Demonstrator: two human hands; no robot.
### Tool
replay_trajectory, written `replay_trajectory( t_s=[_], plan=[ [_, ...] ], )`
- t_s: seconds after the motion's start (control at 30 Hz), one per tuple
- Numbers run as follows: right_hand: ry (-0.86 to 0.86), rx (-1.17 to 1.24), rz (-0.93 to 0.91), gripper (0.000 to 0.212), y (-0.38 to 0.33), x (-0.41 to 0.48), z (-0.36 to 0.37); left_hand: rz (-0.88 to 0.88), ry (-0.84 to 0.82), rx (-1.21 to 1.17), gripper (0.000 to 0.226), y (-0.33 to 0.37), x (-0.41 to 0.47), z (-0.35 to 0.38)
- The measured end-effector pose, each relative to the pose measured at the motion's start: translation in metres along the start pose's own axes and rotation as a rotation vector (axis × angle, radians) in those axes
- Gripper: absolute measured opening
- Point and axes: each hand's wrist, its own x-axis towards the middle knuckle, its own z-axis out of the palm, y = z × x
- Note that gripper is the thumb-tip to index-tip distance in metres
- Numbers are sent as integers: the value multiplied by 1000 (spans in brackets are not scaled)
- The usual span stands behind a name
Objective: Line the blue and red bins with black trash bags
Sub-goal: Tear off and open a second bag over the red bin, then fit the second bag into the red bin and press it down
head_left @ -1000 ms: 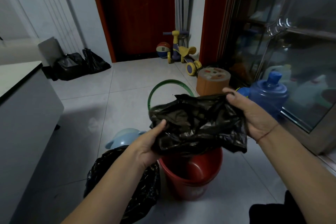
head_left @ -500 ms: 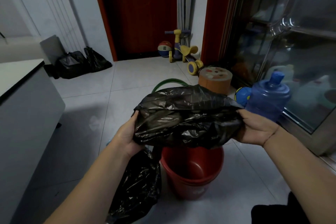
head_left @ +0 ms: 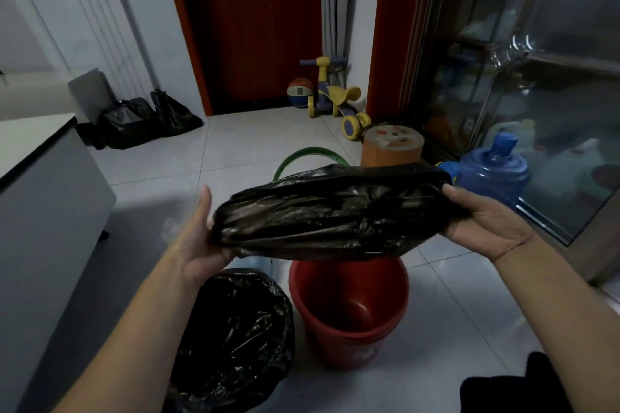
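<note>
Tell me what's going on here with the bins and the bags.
A person is lining bins. Both hands, left and right, hold a black trash bag stretched between them above the red bin, which is bare inside. The bin beside it, on the person's left, already wears a black liner; its own colour is hidden.

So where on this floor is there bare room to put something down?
Bare tiles stretch between the grey cabinet, the black bags by the wall and the green hoop. It is crowded on the right, around the water jug, round stool and scooter.
</note>
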Motion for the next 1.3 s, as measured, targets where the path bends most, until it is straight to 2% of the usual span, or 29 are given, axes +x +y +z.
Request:
replay_trajectory(
  t_s=[0.07, 0.13, 0.17, 0.23, 0.33, 0.47, 0.57, 0.67, 0.7, 0.8, 0.87, 0.93, 1.03, 1.13, 1.23, 1.3],
  plan=[
    [51, -33, -47, 31, 3, 3, 3, -34, -122, 148, 75, -12, -6, 8],
    [86, -103, -33, 28, 10, 7, 8, -104, -223, 354, 63, -27, -10, 19],
    [96, -160, -22, 26, 15, 9, 12, -149, -232, 444, 56, -35, -12, 26],
    [109, -316, -21, 28, 24, 11, 17, -163, -140, 576, 51, -49, -11, 35],
    [61, -519, 27, 46, 33, 11, 20, -92, 62, 541, 53, -66, -6, 43],
    [-73, -705, 206, 49, 43, 6, 21, -66, 178, 420, 41, -79, -3, 54],
    [10, -777, 270, 45, 49, 9, 24, -71, 142, 378, 41, -82, -5, 65],
    [132, -718, 322, 32, 54, 13, 28, -153, 40, 472, 71, -82, -10, 73],
    [178, -690, 348, 30, 58, 15, 29, -161, 36, 502, 74, -82, -11, 74],
    [255, -538, 448, 34, 67, 16, 33, -172, 77, 494, 61, -87, -10, 74],
    [168, -438, 491, 40, 69, 14, 35, -171, 107, 446, 48, -88, -10, 73],
    [4, -411, 482, 47, 66, 11, 38, -158, 129, 417, 43, -89, -9, 71],
    [-142, -604, 422, 45, 71, 5, 46, -71, 149, 445, 37, -92, -10, 73],
    [-31, -762, 277, 45, 87, 5, 55, -36, 162, 474, 35, -96, -11, 77],
    [172, -708, 186, 37, 88, 13, 48, -10, 170, 506, 32, -93, -9, 70],
    [325, -664, 190, 30, 74, 18, 35, -4, 238, 524, 33, -84, -5, 59]
  ],
)
